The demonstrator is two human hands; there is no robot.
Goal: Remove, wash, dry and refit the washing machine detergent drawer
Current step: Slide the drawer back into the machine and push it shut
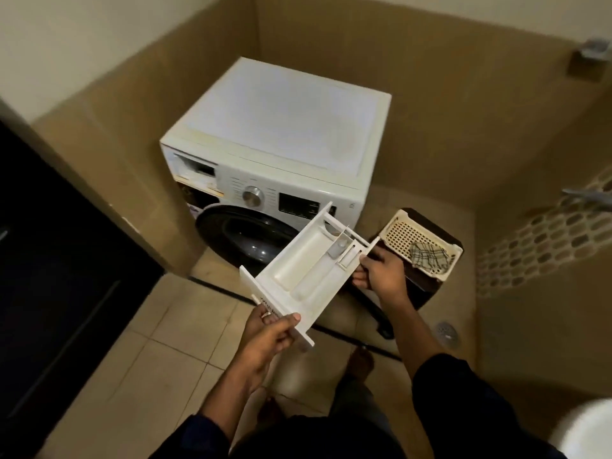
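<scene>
So, washing machine (pixel 278 127): front loader set into the tiled corner, its door facing the person.
Detergent drawer (pixel 298 263): fully out of the machine, held in the air in front of the door and carried between both hands, compartments up.
Drawer's long axis: runs on a slant. The front panel is low and nearest the person on the left, and the rear end is higher, pointing away and to the right.
Stool (pixel 427 293): dark, on the floor just right of the machine, under the drawer's rear end.
Basket (pixel 397 233): cream and perforated, lying on the stool just beyond the right hand.
Left hand (pixel 271 332): curled round the front panel, thumb over its top edge and fingers behind.
Right hand (pixel 381 270): gripping the rear corner of the drawer, fingers closed on its side wall.
Slot (pixel 198 170): the open drawer housing at the machine's upper left, well apart from the drawer and up to its left.
Cloth (pixel 429 256): checked, folded in the basket, closer to the right hand than to the left.
Judgement: the rear end faces the basket, not the slot. For refitting, it would have to swing left, pivoting about the left hand. Whether the drawer is washed yet I cannot tell.
</scene>
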